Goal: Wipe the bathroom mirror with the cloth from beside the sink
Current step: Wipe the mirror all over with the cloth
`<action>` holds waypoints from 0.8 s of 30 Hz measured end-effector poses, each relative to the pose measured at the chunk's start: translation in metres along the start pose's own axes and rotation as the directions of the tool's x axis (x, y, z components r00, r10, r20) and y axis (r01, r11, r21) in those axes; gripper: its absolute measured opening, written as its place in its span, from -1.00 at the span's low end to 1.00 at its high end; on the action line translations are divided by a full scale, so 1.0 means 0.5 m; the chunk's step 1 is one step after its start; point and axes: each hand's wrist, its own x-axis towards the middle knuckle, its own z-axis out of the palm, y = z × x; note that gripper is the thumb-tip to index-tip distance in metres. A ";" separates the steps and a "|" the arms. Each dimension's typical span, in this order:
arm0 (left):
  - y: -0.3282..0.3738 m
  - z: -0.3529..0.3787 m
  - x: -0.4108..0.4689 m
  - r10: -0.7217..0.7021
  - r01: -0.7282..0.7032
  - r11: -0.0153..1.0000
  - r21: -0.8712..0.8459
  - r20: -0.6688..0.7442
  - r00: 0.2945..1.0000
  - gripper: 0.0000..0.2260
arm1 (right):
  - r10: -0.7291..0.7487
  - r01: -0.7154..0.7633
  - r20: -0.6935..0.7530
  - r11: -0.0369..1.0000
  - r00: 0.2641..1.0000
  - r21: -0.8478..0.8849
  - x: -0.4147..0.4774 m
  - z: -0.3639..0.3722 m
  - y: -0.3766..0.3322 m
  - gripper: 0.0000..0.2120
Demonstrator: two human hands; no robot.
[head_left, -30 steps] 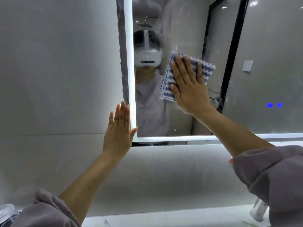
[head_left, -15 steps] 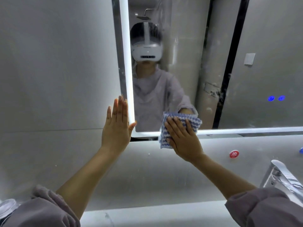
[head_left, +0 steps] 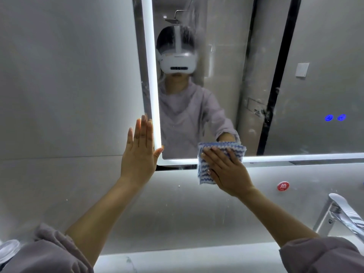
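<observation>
The mirror (head_left: pixel 256 66) hangs on the grey wall with a lit white strip along its left and bottom edges. My right hand (head_left: pixel 226 170) presses a folded blue-and-white wavy-striped cloth (head_left: pixel 204 174) flat against the mirror's bottom edge, the cloth overlapping the lit strip and the wall below. My left hand (head_left: pixel 138 154) lies flat with fingers together on the wall just left of the mirror's lower left corner, thumb touching the frame. Smears and streaks show on the glass around the middle and right.
A chrome faucet (head_left: pixel 342 215) juts in at the lower right above the white counter (head_left: pixel 177 261). A round red sticker (head_left: pixel 283 186) is on the wall below the mirror. Two blue touch lights (head_left: pixel 334 117) glow on the mirror's right side. A clear object (head_left: pixel 8 251) sits at the lower left.
My right hand has swept the cloth down from beside the reflected head to the mirror's bottom edge, where it has stayed for the last half second. My left hand has stayed on the wall.
</observation>
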 end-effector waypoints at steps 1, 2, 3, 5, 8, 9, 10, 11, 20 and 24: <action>0.000 0.000 0.000 0.000 0.000 1.000 -0.004 0.000 1.000 -0.32 | 0.041 -0.041 -0.021 0.999 0.999 0.008 0.015 -0.008 0.013 -0.48; 0.001 -0.001 0.000 0.000 0.000 1.000 -0.008 0.000 1.000 -0.32 | 0.082 -0.082 -0.043 0.997 0.996 0.013 0.033 -0.016 0.027 -0.48; 0.001 -0.002 0.001 0.000 0.000 1.000 -0.011 0.001 1.000 -0.32 | 0.118 -0.118 -0.064 0.993 0.991 0.012 0.051 -0.025 0.043 -0.48; 0.002 -0.003 0.002 0.003 -0.003 1.000 -0.003 0.001 1.000 -0.31 | 0.180 -0.181 -0.088 0.983 0.980 -0.011 0.087 -0.043 0.079 -0.47; 0.004 -0.005 0.000 0.001 -0.001 1.000 0.010 0.005 1.000 -0.30 | 0.294 -0.296 -0.086 0.955 0.952 -0.008 0.129 -0.069 0.126 -0.44; 0.004 -0.005 -0.001 0.000 0.000 1.000 0.011 0.007 1.000 -0.31 | 0.319 -0.320 -0.077 0.947 0.944 0.009 0.137 -0.075 0.133 -0.43; 0.005 -0.005 -0.001 -0.003 0.003 1.000 0.012 0.008 1.000 -0.32 | 0.330 -0.328 -0.069 0.944 0.942 0.028 0.141 -0.078 0.135 -0.41; 0.006 -0.006 -0.001 -0.006 0.006 1.000 0.010 0.010 1.000 -0.32 | 0.329 -0.327 -0.061 0.944 0.942 0.044 0.143 -0.081 0.134 -0.38; 0.016 -0.007 -0.004 -0.050 0.052 0.998 -0.025 0.054 0.997 -0.34 | 0.314 -0.313 -0.031 0.949 0.949 0.049 0.129 -0.072 0.115 -0.21; 0.016 -0.007 -0.003 -0.050 0.052 0.998 -0.033 0.058 0.997 -0.35 | 0.264 -0.263 -0.019 0.963 0.964 0.052 0.094 -0.054 0.086 -0.22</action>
